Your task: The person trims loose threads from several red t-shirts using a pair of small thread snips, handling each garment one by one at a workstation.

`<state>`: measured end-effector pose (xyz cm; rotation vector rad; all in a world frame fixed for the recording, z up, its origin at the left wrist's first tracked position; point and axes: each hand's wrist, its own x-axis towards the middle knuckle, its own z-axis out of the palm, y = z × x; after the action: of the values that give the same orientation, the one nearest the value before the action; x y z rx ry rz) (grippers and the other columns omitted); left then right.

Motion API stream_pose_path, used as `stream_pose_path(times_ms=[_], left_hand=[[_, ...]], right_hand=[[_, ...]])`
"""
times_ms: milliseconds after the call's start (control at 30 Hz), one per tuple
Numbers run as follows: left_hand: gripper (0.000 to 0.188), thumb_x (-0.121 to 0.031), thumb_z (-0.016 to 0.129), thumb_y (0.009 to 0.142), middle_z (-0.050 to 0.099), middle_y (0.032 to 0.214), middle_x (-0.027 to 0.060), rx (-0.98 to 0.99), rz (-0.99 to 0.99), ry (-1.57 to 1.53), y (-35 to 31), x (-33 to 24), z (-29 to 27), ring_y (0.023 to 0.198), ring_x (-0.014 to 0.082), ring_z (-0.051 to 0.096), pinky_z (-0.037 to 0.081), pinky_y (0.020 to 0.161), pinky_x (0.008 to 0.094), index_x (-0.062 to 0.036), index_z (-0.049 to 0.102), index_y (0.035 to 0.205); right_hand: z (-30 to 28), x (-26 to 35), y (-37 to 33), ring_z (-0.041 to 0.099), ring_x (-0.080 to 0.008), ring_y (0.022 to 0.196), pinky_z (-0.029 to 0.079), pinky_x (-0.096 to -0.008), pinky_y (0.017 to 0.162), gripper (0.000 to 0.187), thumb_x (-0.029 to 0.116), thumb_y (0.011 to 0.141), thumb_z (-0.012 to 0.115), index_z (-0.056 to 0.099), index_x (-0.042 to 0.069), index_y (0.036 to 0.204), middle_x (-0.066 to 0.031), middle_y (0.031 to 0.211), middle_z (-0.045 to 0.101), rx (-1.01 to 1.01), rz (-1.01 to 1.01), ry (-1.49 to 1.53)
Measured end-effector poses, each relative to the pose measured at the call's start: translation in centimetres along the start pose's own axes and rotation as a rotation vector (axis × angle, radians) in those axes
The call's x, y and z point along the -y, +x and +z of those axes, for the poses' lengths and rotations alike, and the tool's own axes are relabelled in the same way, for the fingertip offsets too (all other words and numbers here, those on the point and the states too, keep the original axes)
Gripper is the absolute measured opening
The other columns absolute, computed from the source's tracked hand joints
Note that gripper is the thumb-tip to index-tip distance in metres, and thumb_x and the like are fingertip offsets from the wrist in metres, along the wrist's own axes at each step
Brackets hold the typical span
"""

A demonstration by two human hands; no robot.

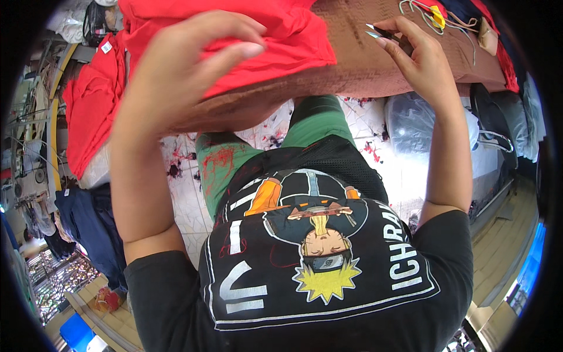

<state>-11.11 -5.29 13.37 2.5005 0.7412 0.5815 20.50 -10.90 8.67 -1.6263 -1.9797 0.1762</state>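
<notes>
My left hand (199, 58) is raised over a red garment (287, 41) that lies spread on the brown-covered work surface (358, 67). Its thumb and forefinger stand apart, and I see nothing between them; the hand is slightly blurred. To the right, my right hand (423, 58) grips small thread snips (373, 34) between thumb and fingers. Two pale blade tips point left and sit a little apart, while most of the dark handle is hidden in the hand. The snips are clear of the red garment's right edge.
At the far right of the surface lie pale cords with a yellow piece (437, 17). More red clothing (94, 105) is piled at the left, above dark blue garments (94, 223). Clear plastic bags (410, 126) stand below the right edge. Thread scraps (372, 151) litter the tiled floor.
</notes>
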Motion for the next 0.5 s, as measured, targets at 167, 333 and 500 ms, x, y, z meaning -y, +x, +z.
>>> stream_pose_path(times_ms=[167,333,500], left_hand=[[0.019,-0.013,0.061,0.084,0.063,0.113,0.0084,0.167,0.12,0.509,5.3,2.1,8.4,0.107,0.0261,0.058,0.045,0.091,0.0392,-0.0072,0.066,0.102],[0.022,-0.017,0.064,0.081,0.061,0.113,0.0027,0.149,0.152,0.562,9.0,6.6,14.2,0.113,0.024,0.052,0.041,0.093,0.0392,-0.0115,0.064,0.102],[0.019,-0.018,0.068,0.079,0.062,0.105,0.0007,0.241,0.032,0.426,10.0,7.5,13.2,0.109,0.0229,0.052,0.041,0.091,0.0409,-0.0123,0.062,0.096]], right_hand=[[-5.0,-6.0,2.9,0.056,-0.0094,0.076,0.044,-0.0257,0.067,0.027,0.021,0.09,0.064,0.063,0.007,0.113,-0.0021,0.088,0.064,-0.103,-0.179,-0.268],[-8.6,-9.1,3.7,0.057,-0.0068,0.088,0.043,-0.0244,0.07,0.031,0.03,0.091,0.063,0.065,0.007,0.111,0.0012,0.097,0.065,-0.147,0.135,0.033],[2.1,-8.5,3.0,0.058,-0.0114,0.063,0.046,-0.0272,0.061,0.033,0.039,0.082,0.071,0.071,0.005,0.085,-0.0021,0.069,0.065,0.164,0.348,0.222]])
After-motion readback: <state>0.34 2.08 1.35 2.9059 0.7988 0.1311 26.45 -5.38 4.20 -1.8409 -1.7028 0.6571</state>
